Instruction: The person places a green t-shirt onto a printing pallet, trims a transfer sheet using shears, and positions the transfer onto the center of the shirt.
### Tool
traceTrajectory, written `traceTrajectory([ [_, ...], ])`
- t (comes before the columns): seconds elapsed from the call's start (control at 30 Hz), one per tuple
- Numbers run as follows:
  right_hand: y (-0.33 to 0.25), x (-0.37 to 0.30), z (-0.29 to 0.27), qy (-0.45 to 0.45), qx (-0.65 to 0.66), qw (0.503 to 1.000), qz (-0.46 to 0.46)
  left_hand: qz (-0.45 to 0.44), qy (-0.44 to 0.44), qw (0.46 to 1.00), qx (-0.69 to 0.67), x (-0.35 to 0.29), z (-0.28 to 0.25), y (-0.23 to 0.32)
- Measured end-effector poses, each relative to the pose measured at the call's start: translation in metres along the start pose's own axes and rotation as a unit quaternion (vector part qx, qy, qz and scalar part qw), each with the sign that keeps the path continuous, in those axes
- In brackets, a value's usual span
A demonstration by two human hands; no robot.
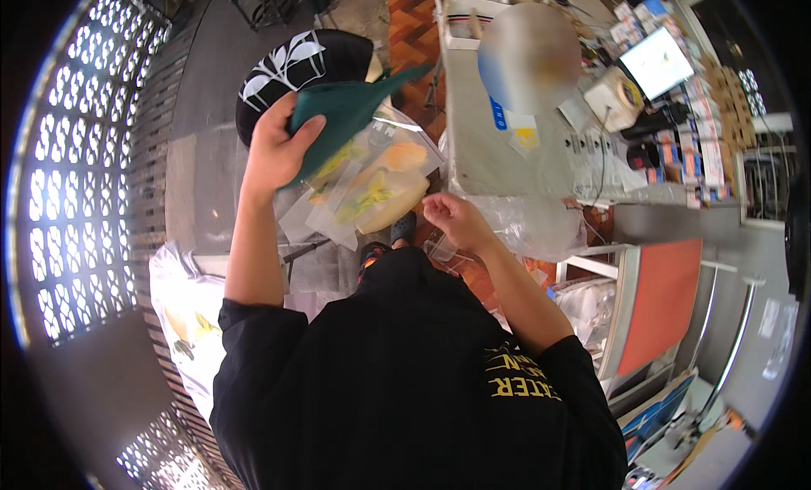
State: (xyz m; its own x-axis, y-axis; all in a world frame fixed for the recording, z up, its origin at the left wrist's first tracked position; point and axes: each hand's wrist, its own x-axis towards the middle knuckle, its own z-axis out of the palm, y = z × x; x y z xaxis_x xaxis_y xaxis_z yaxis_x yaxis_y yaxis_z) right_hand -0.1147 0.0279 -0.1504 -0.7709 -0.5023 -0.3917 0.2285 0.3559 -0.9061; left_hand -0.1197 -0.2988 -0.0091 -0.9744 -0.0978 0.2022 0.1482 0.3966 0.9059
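My left hand [279, 144] is closed on a dark green piece of cloth [342, 114], thumb on top, the cloth's pointed end reaching to the right. Under and beside the cloth lie clear film sheets [372, 190] with yellow-green and orange prints. Beyond my left hand is black fabric [338, 55] bearing a white leaf-like print; the cloth covers part of it. My right hand [456, 220] hovers by the right edge of the sheets with its fingers curled in. Whether anything is pinched there I cannot make out.
A long grey-topped table [481, 169] stands at the right, with a white box [460, 25], a lit screen [657, 63] and stacked small boxes. Crumpled clear plastic [536, 224] hangs at its near edge. A red-orange panel [661, 304] stands lower right. A round blur hides part of the table.
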Motion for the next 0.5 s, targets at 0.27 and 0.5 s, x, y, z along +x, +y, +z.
traceTrajectory([
  [0.27, -0.045, -0.139, -0.075, 0.112, 0.485, 0.842, -0.208, 0.017, 0.053, 0.911, -0.409, -0.061, 0.080, 0.095],
  [0.5, -0.077, -0.313, -0.119, 0.189, 0.431, 0.728, -0.499, 0.071, -0.478, 0.837, -0.256, -0.111, 0.178, 0.106],
])
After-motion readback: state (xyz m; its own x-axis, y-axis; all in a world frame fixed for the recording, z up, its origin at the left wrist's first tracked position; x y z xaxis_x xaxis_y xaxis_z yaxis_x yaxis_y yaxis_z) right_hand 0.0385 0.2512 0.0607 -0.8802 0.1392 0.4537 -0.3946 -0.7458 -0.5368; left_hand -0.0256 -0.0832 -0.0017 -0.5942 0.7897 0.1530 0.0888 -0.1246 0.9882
